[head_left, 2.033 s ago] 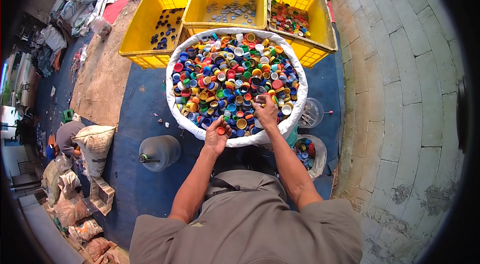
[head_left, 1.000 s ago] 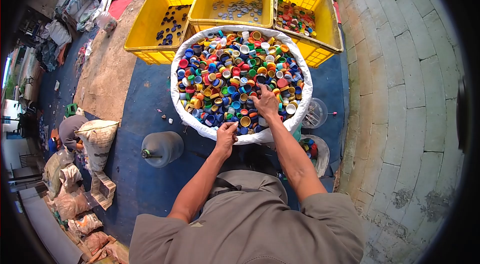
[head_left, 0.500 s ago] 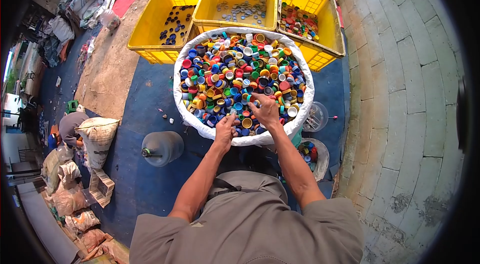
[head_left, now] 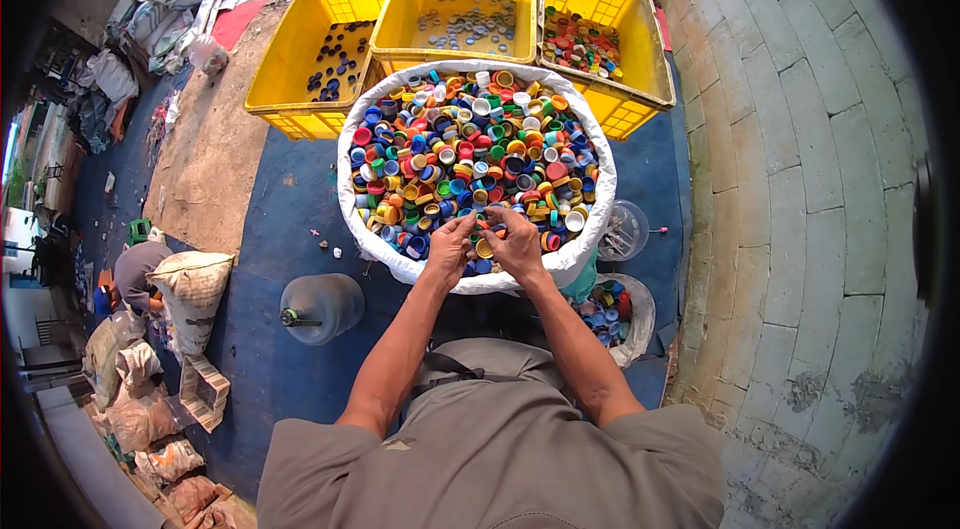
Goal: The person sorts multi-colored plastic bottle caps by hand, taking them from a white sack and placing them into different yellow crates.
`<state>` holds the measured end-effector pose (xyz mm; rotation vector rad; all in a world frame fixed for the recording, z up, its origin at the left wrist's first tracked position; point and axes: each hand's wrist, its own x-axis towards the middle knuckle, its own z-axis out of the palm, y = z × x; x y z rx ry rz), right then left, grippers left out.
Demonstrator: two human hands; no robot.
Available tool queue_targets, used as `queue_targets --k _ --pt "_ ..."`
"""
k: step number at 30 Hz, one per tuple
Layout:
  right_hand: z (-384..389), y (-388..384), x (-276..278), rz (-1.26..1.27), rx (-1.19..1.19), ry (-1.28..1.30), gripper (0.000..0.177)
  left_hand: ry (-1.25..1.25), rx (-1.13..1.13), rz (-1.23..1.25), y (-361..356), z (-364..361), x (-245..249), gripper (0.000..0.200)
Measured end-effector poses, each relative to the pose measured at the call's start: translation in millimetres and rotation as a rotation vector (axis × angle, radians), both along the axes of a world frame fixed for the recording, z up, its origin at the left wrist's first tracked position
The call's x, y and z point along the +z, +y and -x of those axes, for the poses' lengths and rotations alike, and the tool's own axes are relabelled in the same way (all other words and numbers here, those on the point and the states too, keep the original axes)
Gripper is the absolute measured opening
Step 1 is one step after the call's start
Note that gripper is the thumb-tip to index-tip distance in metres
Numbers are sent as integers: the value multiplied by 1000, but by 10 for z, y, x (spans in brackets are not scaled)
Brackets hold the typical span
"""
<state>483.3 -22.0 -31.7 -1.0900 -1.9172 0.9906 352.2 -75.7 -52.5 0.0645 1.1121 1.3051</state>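
Observation:
A large white-rimmed sack (head_left: pixel 604 191), heaped with bottle caps (head_left: pixel 480 144) of many colours, stands in front of me. My left hand (head_left: pixel 450 249) is over its near edge, thumb and fingers pinched on a small bottle cap mostly hidden by the fingertips. Right beside it, my right hand (head_left: pixel 516 247) has its fingers closed on another bottle cap, with the fingertips of both hands nearly meeting low over the pile.
Behind the sack are yellow crates (head_left: pixel 268 94) holding sorted caps. A clear jug (head_left: pixel 335 304) stands left, a clear tub (head_left: pixel 625 232) and a small sack of caps (head_left: pixel 640 314) right. A person (head_left: pixel 140 274) bends beside a stuffed sack (head_left: pixel 195 294). A block wall (head_left: pixel 800 219) runs along the right.
My right hand has come down and toward me, bringing its fingertips close to those of my left hand. The view has shifted slightly, moving the sack and crates a little left.

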Motion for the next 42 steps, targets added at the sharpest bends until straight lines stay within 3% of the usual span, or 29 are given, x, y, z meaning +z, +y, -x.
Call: queue_targets --k 4,7,10,13,18,27,33,36,42 --pt "-158 53 -32 321 -185 128 29 104 145 35 122 107 -205 25" --pt "-357 101 -159 473 -321 479 27 680 264 36 202 123 -211 39" --pt "-641 43 -172 725 -454 549 24 1060 -25 -143 124 92 -252 42" --pt "-820 -81 -268 917 -471 722 23 1240 -339 -153 63 -67 -303 44" --pt "-953 -310 -331 1150 -492 969 19 1415 -410 -269 70 -219 -505 41" --pt "-1017 -497 -467 1224 -421 989 14 1363 -419 -188 146 -351 -488 35" --pt "-971 -500 -455 1238 -426 992 15 1139 -375 -149 175 -348 -488 29" --pt "-958 -476 -467 1246 -435 1011 15 914 -220 -124 176 -329 -398 26" --pt "-906 -343 -327 1251 -400 1079 19 133 -83 -90 238 -147 -327 25"
